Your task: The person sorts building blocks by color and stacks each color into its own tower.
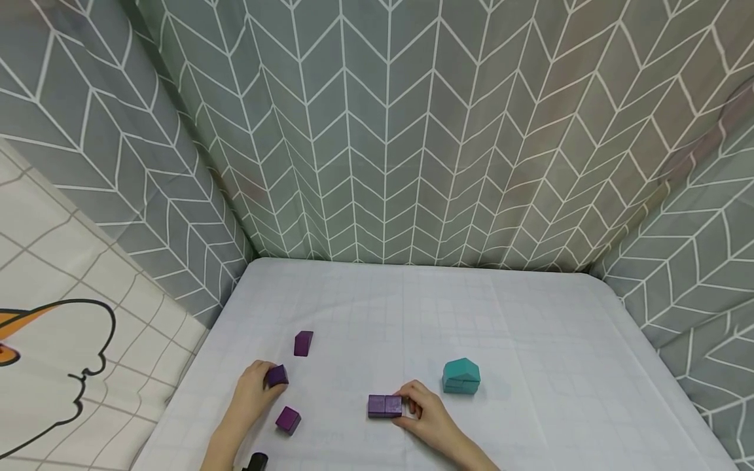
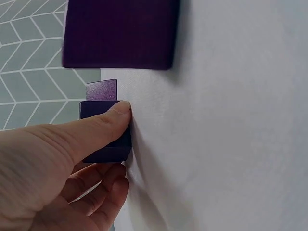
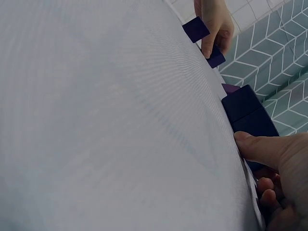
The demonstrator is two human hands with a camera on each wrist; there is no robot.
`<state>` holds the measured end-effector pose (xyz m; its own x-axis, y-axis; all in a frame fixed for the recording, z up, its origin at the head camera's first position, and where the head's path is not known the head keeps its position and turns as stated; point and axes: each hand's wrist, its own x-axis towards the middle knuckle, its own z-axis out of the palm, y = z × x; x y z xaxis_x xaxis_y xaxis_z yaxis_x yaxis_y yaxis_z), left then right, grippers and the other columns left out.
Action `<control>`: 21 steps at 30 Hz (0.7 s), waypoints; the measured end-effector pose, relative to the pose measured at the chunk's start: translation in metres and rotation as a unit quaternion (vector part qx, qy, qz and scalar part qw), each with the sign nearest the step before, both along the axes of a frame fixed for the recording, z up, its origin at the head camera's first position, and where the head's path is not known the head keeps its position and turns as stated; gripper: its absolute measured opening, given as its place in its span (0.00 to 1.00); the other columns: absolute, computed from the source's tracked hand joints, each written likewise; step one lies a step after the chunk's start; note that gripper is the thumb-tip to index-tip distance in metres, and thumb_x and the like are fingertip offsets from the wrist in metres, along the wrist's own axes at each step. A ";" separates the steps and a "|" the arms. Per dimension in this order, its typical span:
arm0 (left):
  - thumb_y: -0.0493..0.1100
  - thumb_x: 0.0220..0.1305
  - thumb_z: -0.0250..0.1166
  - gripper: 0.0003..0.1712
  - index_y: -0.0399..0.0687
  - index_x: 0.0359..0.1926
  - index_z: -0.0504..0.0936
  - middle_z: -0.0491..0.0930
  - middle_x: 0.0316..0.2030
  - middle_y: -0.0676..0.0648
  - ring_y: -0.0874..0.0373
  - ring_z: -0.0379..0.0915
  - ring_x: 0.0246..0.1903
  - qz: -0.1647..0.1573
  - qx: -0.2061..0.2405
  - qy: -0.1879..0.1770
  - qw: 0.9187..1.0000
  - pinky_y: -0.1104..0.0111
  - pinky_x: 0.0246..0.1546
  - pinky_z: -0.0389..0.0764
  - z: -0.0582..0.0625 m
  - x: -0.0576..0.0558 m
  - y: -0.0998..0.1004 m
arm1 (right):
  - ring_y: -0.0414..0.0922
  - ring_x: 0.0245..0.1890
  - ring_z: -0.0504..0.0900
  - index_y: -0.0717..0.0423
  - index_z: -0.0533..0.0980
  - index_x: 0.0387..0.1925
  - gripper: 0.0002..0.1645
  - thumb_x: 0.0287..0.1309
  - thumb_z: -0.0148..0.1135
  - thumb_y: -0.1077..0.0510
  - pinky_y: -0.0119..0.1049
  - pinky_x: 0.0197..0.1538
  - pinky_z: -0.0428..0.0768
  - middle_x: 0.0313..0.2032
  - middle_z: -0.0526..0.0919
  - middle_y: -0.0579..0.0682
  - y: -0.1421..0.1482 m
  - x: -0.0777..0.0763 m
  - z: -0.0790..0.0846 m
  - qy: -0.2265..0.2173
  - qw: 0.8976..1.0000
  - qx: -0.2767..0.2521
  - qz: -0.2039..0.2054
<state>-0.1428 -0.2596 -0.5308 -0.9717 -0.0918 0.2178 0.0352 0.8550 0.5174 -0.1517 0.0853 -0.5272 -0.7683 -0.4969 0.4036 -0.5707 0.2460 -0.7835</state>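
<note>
On the left, my left hand (image 1: 252, 394) pinches a dark purple cube block (image 1: 277, 375) between thumb and fingers, at the tablecloth. In the left wrist view its thumb lies across that cube (image 2: 98, 109). My right hand (image 1: 432, 420) grips the right side of two purple blocks (image 1: 377, 406) that stand side by side, touching; its thumb is at the near edge and its fingers are partly hidden behind. Another purple cube (image 1: 288, 420) lies just below the left hand, and a purple block with a slanted side (image 1: 303, 343) lies beyond it.
A teal block stack with a peaked top (image 1: 461, 376) stands right of the right hand. A black object (image 1: 257, 461) shows at the near edge by the left forearm. Patterned curtains (image 1: 383, 131) rise behind and beside the white-covered table (image 1: 530, 327).
</note>
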 end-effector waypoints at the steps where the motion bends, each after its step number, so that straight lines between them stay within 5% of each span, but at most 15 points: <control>1: 0.36 0.40 0.71 0.18 0.33 0.34 0.77 0.74 0.30 0.43 0.49 0.72 0.32 0.000 0.000 0.001 1.000 0.57 0.34 0.74 0.000 0.000 0.000 | 0.49 0.21 0.68 0.61 0.76 0.34 0.20 0.33 0.71 0.70 0.31 0.19 0.69 0.31 0.75 0.53 0.000 0.000 0.000 0.002 1.000 0.000 0.000; 15: 0.38 0.41 0.71 0.19 0.33 0.36 0.77 0.75 0.33 0.42 0.49 0.73 0.34 0.004 0.007 -0.014 1.000 0.57 0.37 0.74 0.002 0.003 -0.003 | 0.48 0.21 0.68 0.61 0.75 0.34 0.21 0.32 0.71 0.70 0.32 0.19 0.68 0.30 0.75 0.53 -0.001 -0.001 -0.002 0.007 1.000 -0.004 0.003; 21: 0.40 0.42 0.71 0.20 0.34 0.36 0.77 0.77 0.30 0.43 0.55 0.72 0.29 0.015 0.011 -0.021 1.000 0.62 0.30 0.74 0.007 0.002 -0.002 | 0.49 0.21 0.68 0.61 0.75 0.34 0.21 0.32 0.71 0.71 0.30 0.20 0.69 0.31 0.75 0.53 0.000 -0.002 -0.002 0.004 1.000 -0.002 0.001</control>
<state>-0.1413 -0.2616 -0.5242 -0.9765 -0.1254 0.1752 -0.0122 0.8440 0.5362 -0.1533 0.0851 -0.5292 -0.7644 -0.4961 0.4118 -0.5772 0.2418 -0.7800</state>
